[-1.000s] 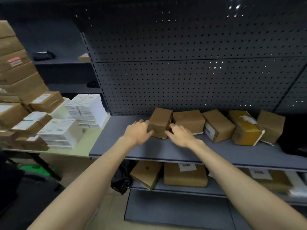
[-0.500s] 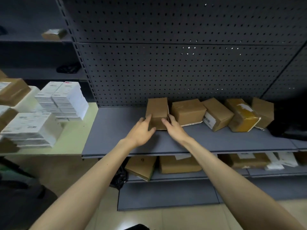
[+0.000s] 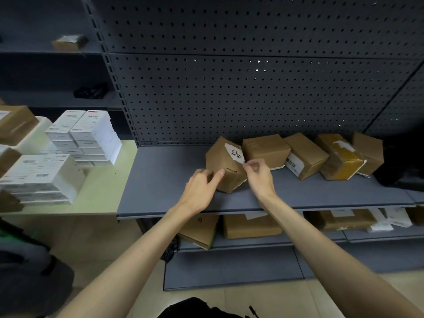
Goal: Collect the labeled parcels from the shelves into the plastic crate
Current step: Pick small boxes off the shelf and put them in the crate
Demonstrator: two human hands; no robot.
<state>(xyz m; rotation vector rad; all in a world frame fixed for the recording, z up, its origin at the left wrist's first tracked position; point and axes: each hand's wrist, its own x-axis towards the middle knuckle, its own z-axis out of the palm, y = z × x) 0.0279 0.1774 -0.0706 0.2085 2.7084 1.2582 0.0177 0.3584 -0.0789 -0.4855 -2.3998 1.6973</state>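
A small brown cardboard parcel [image 3: 223, 162] stands tilted on the grey shelf [image 3: 165, 180], its white hand-written label [image 3: 234, 153] turned up. My left hand [image 3: 202, 188] grips the parcel's lower left side, thumb on its front. My right hand [image 3: 258, 174] pinches the parcel's right edge just below the label. To the right, several more brown parcels [image 3: 305, 154] line the shelf's back. No plastic crate is in view.
A lower shelf [image 3: 321, 237] holds more brown parcels and loose paper labels. At the left, a pale green table [image 3: 101, 193] carries stacked white boxes [image 3: 89, 134] and brown cartons. A perforated back panel [image 3: 252, 92] rises behind the shelf. A dark object sits at the far right.
Both hands closed on the leftmost parcel and tipped it back, turning its white label into view. The view has shifted closer to the shelf.
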